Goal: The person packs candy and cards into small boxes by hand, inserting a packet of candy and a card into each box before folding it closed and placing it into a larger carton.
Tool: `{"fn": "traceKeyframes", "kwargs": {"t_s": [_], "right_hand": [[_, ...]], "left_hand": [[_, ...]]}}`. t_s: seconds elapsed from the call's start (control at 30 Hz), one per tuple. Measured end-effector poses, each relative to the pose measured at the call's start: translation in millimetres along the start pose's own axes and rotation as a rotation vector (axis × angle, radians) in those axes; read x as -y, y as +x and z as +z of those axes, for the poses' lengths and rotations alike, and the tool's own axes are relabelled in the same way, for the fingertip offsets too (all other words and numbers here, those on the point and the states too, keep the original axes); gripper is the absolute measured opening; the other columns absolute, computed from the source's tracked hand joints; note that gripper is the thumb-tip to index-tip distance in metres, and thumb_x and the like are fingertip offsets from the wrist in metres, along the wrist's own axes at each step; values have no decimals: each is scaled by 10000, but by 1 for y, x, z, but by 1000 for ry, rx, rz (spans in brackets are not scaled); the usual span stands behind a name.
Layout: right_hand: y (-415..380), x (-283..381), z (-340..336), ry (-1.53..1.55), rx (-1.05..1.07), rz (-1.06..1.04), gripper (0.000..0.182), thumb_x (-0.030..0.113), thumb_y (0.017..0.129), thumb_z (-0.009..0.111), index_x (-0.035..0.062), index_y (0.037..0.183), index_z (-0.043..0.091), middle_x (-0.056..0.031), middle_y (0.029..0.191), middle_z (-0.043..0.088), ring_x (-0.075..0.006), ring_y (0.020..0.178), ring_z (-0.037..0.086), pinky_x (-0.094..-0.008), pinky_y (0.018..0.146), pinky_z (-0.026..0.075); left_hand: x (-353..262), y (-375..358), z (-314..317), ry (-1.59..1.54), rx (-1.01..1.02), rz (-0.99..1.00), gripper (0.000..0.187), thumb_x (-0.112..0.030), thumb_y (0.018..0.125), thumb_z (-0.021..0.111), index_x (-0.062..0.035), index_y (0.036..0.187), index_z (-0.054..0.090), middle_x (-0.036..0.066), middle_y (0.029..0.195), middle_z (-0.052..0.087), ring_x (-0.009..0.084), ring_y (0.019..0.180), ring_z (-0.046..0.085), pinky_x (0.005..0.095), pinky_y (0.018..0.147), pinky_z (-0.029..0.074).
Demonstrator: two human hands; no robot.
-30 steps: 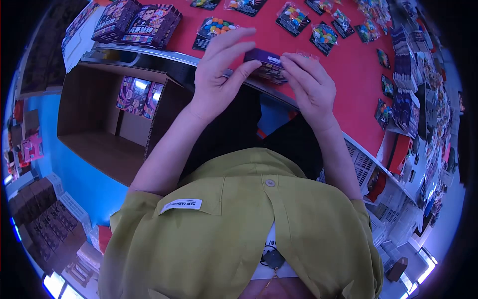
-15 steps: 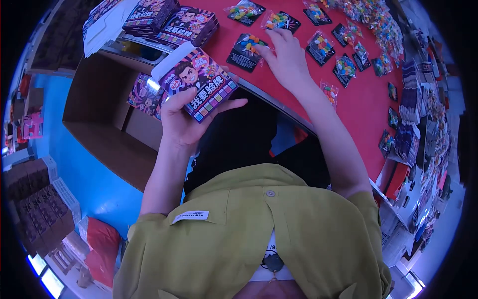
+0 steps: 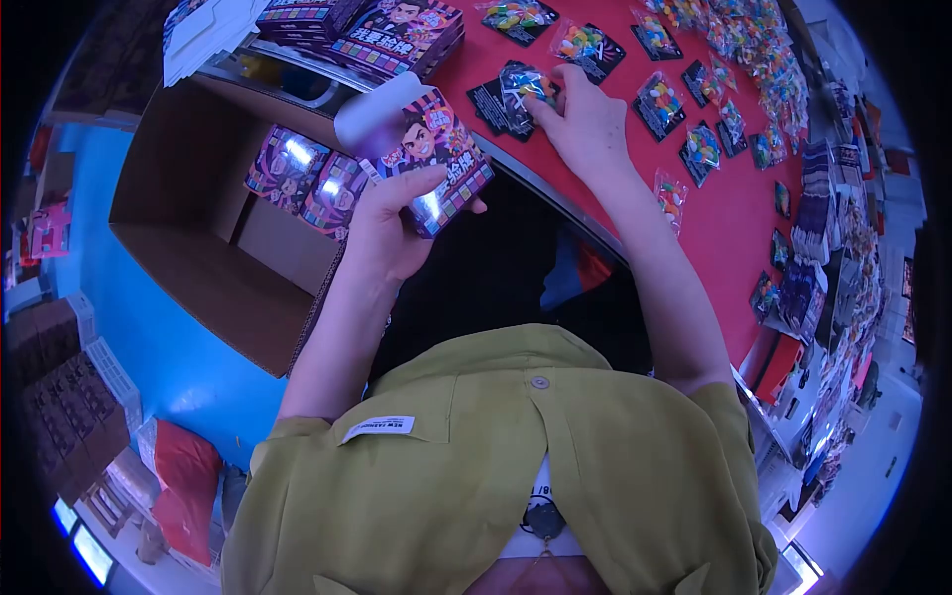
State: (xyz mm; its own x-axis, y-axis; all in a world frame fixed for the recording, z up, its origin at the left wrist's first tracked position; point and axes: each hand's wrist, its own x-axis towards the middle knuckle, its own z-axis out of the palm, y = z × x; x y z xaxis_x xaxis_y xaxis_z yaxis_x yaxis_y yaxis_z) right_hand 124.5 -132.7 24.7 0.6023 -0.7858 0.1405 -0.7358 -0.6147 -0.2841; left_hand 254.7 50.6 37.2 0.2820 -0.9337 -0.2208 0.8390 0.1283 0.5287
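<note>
My left hand (image 3: 395,220) is wrapped round a purple printed box (image 3: 451,149) with a cartoon figure on its front. The box tilts, and its white top flap (image 3: 382,111) stands open. Over the red table, my right hand (image 3: 592,127) pinches the right side of a small clear packet of colourful candies (image 3: 529,91) on a black card. Part of another black card (image 3: 488,107) shows beside and under that packet. More candy packets on cards (image 3: 659,104) lie just right of this hand.
A brown carton (image 3: 178,208) with purple boxes (image 3: 288,164) inside stands on the left. Stacked purple boxes (image 3: 397,40) sit at the table's near left corner. A heap of candy packets (image 3: 759,59) and piles of folded purple cartons (image 3: 815,198) line the right side.
My right hand has closed on the candy packet and shifted it slightly on the table. My left hand has moved the box a little right and turned it, with the flap swinging.
</note>
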Motion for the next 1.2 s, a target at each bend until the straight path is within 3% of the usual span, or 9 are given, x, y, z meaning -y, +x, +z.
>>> {"fn": "traceKeyframes", "kwargs": {"t_s": [0.07, 0.13, 0.37, 0.57, 0.63, 0.87, 1.03, 1.1, 1.2], "right_hand": [[0, 4, -1, 9, -70, -8, 521, 347, 806, 665, 36, 1197, 517, -61, 740, 618, -198, 705, 646, -314, 638, 490], [4, 11, -10, 181, 132, 136, 447, 325, 844, 640, 22, 1151, 522, -162, 926, 655, -244, 892, 661, -394, 831, 406], [6, 23, -6, 232, 144, 221, 434, 350, 847, 639, 22, 1114, 542, -149, 875, 657, -242, 851, 665, -377, 877, 414], [13, 17, 3, -171, -23, 66, 658, 511, 766, 667, 19, 1179, 525, -170, 1137, 525, -291, 1102, 507, -440, 883, 415], [19, 23, 1, -111, 147, 147, 676, 526, 730, 698, 32, 1157, 526, -160, 1240, 424, -308, 1187, 397, -475, 932, 346], [25, 23, -4, 67, 331, 190, 706, 476, 714, 738, 37, 1196, 467, -193, 1200, 496, -293, 1129, 511, -444, 925, 387], [17, 8, -4, 492, -82, -108, 578, 327, 825, 689, 8, 1237, 438, -149, 1100, 583, -225, 1016, 601, -309, 869, 476], [14, 1, -29, 910, -42, -85, 470, 226, 876, 642, 6, 1245, 451, -114, 1076, 592, -163, 1015, 589, -268, 850, 481], [-1, -13, -45, 909, -70, -110, 457, 213, 878, 638, 6, 1242, 455, -110, 1076, 591, -159, 1013, 587, -265, 850, 480]], "left_hand": [[-4, 5, 1, 37, 2, -17, 460, -46, 791, 608, 25, 1213, 439, 166, 1111, 571, 273, 976, 616, 432, 712, 569], [-7, 13, 9, 73, 14, -14, 449, -56, 787, 625, 27, 1192, 449, 158, 1073, 580, 261, 947, 623, 413, 698, 573], [-10, 24, 26, 161, 11, -113, 422, -90, 795, 634, 37, 1163, 471, 136, 1013, 599, 244, 886, 638, 388, 627, 583], [-14, 12, 22, 67, 50, -112, 385, -75, 799, 609, 52, 1146, 501, 167, 1032, 610, 274, 901, 644, 398, 618, 579], [-18, 6, 22, 57, -10, -45, 397, -65, 793, 602, 54, 1156, 493, 175, 1040, 606, 291, 934, 637, 411, 640, 574], [-21, -2, 9, 181, -84, 160, 541, -63, 785, 565, 54, 1275, 366, 242, 1149, 554, 346, 1033, 595, 435, 723, 570], [-22, -4, 12, 245, -90, 152, 578, -89, 791, 560, 66, 1302, 340, 274, 1179, 535, 377, 1051, 587, 438, 710, 580], [-22, -4, 15, 154, 48, -78, 499, -83, 784, 609, 54, 1230, 432, 205, 1062, 602, 280, 948, 636, 366, 667, 575], [-7, 9, 23, 76, 233, -369, 441, -201, 841, 562, 70, 1180, 480, 230, 985, 627, 285, 835, 668, 335, 528, 562]]}}
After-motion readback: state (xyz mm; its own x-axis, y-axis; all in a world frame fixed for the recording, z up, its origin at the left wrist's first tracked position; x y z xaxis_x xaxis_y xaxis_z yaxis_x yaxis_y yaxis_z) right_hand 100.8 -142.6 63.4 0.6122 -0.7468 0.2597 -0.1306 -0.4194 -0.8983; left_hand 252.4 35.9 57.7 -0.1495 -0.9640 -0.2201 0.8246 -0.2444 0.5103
